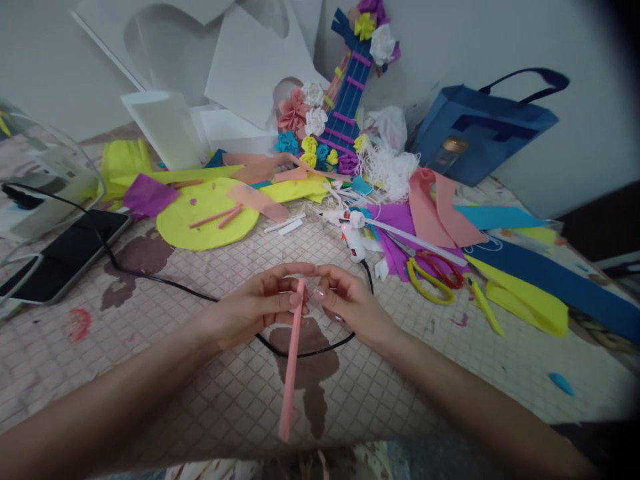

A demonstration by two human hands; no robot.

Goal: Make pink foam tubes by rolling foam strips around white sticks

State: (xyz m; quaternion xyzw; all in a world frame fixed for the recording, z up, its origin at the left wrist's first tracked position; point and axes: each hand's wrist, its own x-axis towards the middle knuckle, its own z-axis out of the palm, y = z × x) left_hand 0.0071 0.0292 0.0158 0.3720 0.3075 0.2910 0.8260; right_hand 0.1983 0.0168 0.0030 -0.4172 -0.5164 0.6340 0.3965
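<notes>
A narrow pink strip (290,377), which looks like folded paper or felt, hangs down toward the table's near edge. My left hand (260,300) pinches it near its upper end, thumb in front and fingers behind. My right hand (347,300) is just right of that end, its fingers half curled and the thumb apart from the index finger. The two index fingertips meet above the strip. I see nothing between the right fingers, though their inner side is partly hidden. Behind the hands, a white glue gun (354,241) with a small red light lies on the table.
A black cable (165,281) loops under my hands. Scissors (433,275), a yellow marker (486,308) and coloured strips lie right. A yellow disc (195,233) with pink pieces lies left, near a phone (65,253). Behind stand a flower-decorated blue guitar shape (345,100) and blue bag (480,133).
</notes>
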